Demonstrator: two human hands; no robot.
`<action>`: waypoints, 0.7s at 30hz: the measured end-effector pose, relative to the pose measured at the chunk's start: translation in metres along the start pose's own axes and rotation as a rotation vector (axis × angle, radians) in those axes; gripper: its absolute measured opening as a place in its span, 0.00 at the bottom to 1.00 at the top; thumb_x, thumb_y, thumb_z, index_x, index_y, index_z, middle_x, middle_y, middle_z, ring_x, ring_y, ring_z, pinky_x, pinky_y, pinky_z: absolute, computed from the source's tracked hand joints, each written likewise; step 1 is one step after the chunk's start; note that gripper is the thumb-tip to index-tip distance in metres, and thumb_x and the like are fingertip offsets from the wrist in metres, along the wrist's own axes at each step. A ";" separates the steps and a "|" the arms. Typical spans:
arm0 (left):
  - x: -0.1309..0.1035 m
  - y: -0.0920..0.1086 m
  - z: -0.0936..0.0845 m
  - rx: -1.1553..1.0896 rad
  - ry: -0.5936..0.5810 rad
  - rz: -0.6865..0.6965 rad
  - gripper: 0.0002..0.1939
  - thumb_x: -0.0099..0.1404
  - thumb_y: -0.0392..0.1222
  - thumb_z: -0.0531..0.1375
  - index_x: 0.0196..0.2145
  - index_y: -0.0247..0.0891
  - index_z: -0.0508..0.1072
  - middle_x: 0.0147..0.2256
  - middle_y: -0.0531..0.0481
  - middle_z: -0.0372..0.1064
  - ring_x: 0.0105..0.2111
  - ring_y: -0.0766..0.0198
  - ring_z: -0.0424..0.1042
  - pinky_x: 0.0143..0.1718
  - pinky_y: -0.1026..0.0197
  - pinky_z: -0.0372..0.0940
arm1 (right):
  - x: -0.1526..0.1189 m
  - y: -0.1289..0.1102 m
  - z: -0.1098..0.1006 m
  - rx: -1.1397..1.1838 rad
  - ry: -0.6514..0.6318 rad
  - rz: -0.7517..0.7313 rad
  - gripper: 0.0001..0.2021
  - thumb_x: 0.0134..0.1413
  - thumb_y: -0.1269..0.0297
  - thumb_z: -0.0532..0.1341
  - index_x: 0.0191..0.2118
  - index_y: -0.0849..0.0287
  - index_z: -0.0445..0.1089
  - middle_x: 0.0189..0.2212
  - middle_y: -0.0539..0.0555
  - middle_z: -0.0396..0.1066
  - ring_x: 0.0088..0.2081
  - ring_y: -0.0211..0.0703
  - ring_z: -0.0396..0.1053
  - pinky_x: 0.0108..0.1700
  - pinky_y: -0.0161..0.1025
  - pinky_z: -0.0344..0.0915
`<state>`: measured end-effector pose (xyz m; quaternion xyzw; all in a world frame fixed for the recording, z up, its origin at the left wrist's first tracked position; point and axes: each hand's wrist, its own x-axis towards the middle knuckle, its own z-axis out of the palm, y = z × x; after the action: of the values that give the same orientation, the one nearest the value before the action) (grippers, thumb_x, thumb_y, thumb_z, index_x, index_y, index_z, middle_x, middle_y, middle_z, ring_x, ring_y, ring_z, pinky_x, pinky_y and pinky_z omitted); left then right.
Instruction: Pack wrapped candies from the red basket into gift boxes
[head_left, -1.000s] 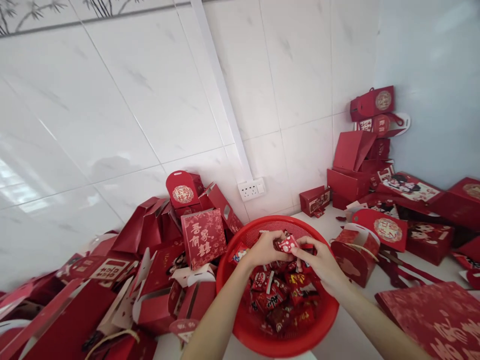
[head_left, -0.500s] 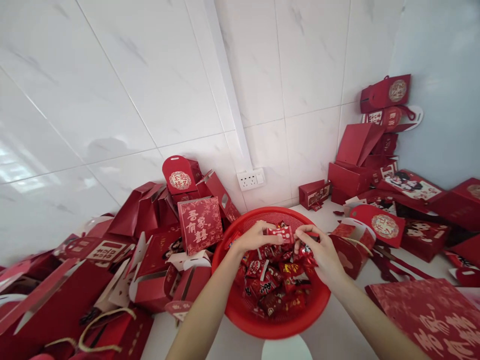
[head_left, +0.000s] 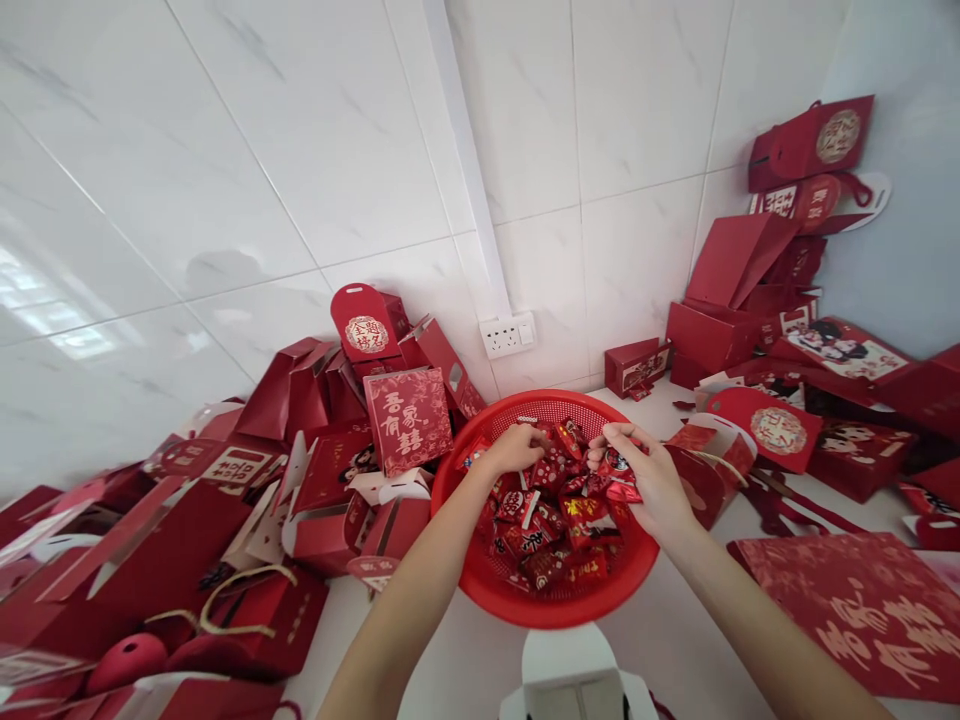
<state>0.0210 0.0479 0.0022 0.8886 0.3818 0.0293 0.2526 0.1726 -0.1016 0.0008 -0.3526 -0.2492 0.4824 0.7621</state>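
A red plastic basket [head_left: 556,612] with a mesh wall holds many wrapped candies [head_left: 589,518], mostly red with white or gold print. Inside its far left part is my left hand [head_left: 517,448], fingers curled downward among the candies. What those fingertips grip, if anything, is hidden. Over the basket's right side, my right hand [head_left: 646,475] is closed around shiny red wrapped candies [head_left: 621,480], which stick out below the thumb and fingers. Just in front of the basket, a box [head_left: 574,665] with white inner flaps stands open at the bottom edge of view.
Red printed gift boxes [head_left: 409,420] are heaped on the left, some with rope handles. More red boxes [head_left: 712,335] are stacked on the right, and a large red printed bag or box [head_left: 855,610] lies near front right. A socket [head_left: 507,335] is on the tiled wall.
My left hand has lowered into the candies; the red dotted packet it held up is no longer in its fingers. My right hand keeps its candies. The view has tilted down, showing the open box.
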 end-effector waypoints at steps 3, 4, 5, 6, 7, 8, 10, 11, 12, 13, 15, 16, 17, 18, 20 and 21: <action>0.000 0.002 0.000 0.106 -0.048 -0.039 0.17 0.56 0.29 0.57 0.38 0.37 0.83 0.39 0.49 0.81 0.42 0.60 0.77 0.46 0.65 0.67 | 0.000 -0.001 0.000 0.004 0.000 0.011 0.21 0.33 0.53 0.80 0.28 0.59 0.73 0.23 0.51 0.75 0.23 0.41 0.73 0.28 0.38 0.73; 0.000 0.004 0.000 0.140 -0.063 -0.049 0.17 0.55 0.29 0.58 0.39 0.38 0.83 0.39 0.49 0.81 0.42 0.59 0.78 0.46 0.65 0.68 | 0.001 -0.001 0.000 0.007 0.001 0.010 0.21 0.33 0.53 0.80 0.28 0.59 0.73 0.23 0.51 0.75 0.23 0.41 0.73 0.28 0.37 0.73; -0.001 0.007 0.001 0.174 -0.075 -0.059 0.17 0.55 0.30 0.59 0.39 0.38 0.83 0.39 0.49 0.81 0.42 0.59 0.78 0.46 0.65 0.68 | 0.001 -0.001 0.000 0.011 0.004 0.007 0.21 0.32 0.53 0.80 0.28 0.59 0.73 0.23 0.51 0.75 0.23 0.41 0.73 0.28 0.37 0.72; -0.002 0.009 0.001 0.209 -0.084 -0.068 0.17 0.55 0.30 0.59 0.40 0.39 0.83 0.39 0.49 0.81 0.42 0.58 0.78 0.45 0.64 0.68 | 0.002 -0.001 0.000 0.015 0.007 0.008 0.22 0.31 0.53 0.80 0.28 0.59 0.73 0.23 0.51 0.75 0.23 0.41 0.73 0.28 0.38 0.72; -0.002 0.013 0.002 0.245 -0.092 -0.078 0.17 0.56 0.32 0.60 0.41 0.39 0.82 0.40 0.48 0.81 0.43 0.57 0.78 0.45 0.63 0.68 | 0.002 -0.001 0.000 0.020 0.011 0.011 0.22 0.30 0.53 0.80 0.28 0.59 0.72 0.23 0.51 0.75 0.23 0.41 0.73 0.27 0.38 0.72; -0.003 0.016 0.003 0.279 -0.099 -0.087 0.17 0.56 0.33 0.61 0.42 0.39 0.82 0.41 0.46 0.81 0.43 0.55 0.78 0.45 0.62 0.69 | 0.002 -0.001 0.001 0.022 0.011 0.015 0.22 0.30 0.53 0.80 0.28 0.59 0.72 0.23 0.51 0.75 0.23 0.41 0.73 0.27 0.37 0.72; -0.004 0.023 0.005 0.346 -0.121 -0.104 0.17 0.55 0.35 0.63 0.43 0.38 0.81 0.42 0.41 0.80 0.45 0.50 0.78 0.45 0.58 0.69 | 0.002 -0.001 0.001 0.020 0.007 0.019 0.22 0.29 0.53 0.80 0.28 0.59 0.72 0.22 0.51 0.75 0.22 0.41 0.73 0.27 0.37 0.71; -0.004 0.026 0.007 0.377 -0.137 -0.112 0.16 0.54 0.35 0.63 0.42 0.38 0.81 0.42 0.39 0.80 0.45 0.47 0.78 0.45 0.56 0.69 | 0.002 -0.001 0.001 0.016 0.005 0.017 0.22 0.30 0.53 0.80 0.28 0.59 0.72 0.22 0.51 0.75 0.22 0.41 0.73 0.27 0.37 0.70; -0.004 0.029 0.008 0.404 -0.155 -0.120 0.15 0.54 0.35 0.64 0.41 0.36 0.81 0.43 0.37 0.79 0.46 0.45 0.77 0.46 0.55 0.69 | 0.002 -0.002 0.001 0.013 0.001 0.013 0.22 0.30 0.52 0.80 0.28 0.59 0.72 0.22 0.51 0.75 0.22 0.41 0.73 0.27 0.37 0.70; -0.004 0.031 0.009 0.427 -0.176 -0.128 0.14 0.53 0.35 0.64 0.40 0.35 0.81 0.43 0.35 0.79 0.46 0.43 0.77 0.46 0.53 0.69 | 0.001 -0.002 0.001 0.011 -0.001 0.007 0.23 0.30 0.52 0.80 0.28 0.59 0.72 0.22 0.50 0.75 0.22 0.41 0.72 0.27 0.37 0.71; -0.003 0.035 0.012 0.461 -0.209 -0.142 0.14 0.53 0.35 0.64 0.38 0.33 0.81 0.43 0.31 0.78 0.46 0.41 0.77 0.47 0.51 0.69 | 0.001 -0.002 0.001 0.010 -0.004 0.002 0.23 0.30 0.51 0.79 0.28 0.58 0.72 0.22 0.50 0.75 0.22 0.40 0.72 0.27 0.37 0.71; -0.002 0.036 0.013 0.471 -0.221 -0.149 0.14 0.53 0.35 0.64 0.39 0.32 0.81 0.44 0.30 0.78 0.46 0.41 0.77 0.47 0.51 0.70 | 0.002 -0.002 0.001 0.011 -0.005 -0.001 0.23 0.30 0.51 0.79 0.28 0.58 0.72 0.22 0.50 0.74 0.22 0.40 0.72 0.27 0.37 0.70; -0.001 0.037 0.014 0.475 -0.229 -0.154 0.15 0.52 0.34 0.64 0.40 0.32 0.81 0.44 0.30 0.78 0.46 0.41 0.77 0.47 0.51 0.70 | 0.002 -0.002 0.001 0.011 -0.007 -0.003 0.23 0.30 0.51 0.79 0.28 0.58 0.72 0.22 0.50 0.75 0.22 0.40 0.72 0.27 0.37 0.70; 0.000 0.037 0.016 0.475 -0.235 -0.156 0.16 0.51 0.34 0.64 0.40 0.32 0.81 0.44 0.30 0.78 0.46 0.41 0.77 0.47 0.51 0.70 | 0.002 -0.002 0.001 0.010 -0.008 -0.004 0.22 0.30 0.51 0.79 0.27 0.58 0.72 0.22 0.50 0.75 0.22 0.40 0.72 0.27 0.37 0.70; 0.001 0.035 0.017 0.456 -0.238 -0.154 0.16 0.51 0.33 0.64 0.40 0.31 0.81 0.44 0.29 0.78 0.45 0.41 0.77 0.46 0.51 0.70 | 0.002 -0.001 0.000 0.006 -0.011 -0.005 0.22 0.31 0.51 0.79 0.27 0.58 0.72 0.22 0.50 0.75 0.22 0.40 0.72 0.27 0.37 0.70; 0.001 0.033 0.017 0.436 -0.239 -0.146 0.16 0.50 0.33 0.63 0.38 0.30 0.81 0.43 0.29 0.78 0.44 0.41 0.77 0.45 0.51 0.70 | 0.003 -0.001 0.000 0.004 -0.013 -0.004 0.22 0.31 0.52 0.79 0.27 0.58 0.72 0.22 0.50 0.75 0.23 0.40 0.72 0.27 0.37 0.70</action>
<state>0.0479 0.0224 0.0025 0.8892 0.4099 -0.1773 0.0997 0.1742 -0.0993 0.0017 -0.3474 -0.2537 0.4836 0.7623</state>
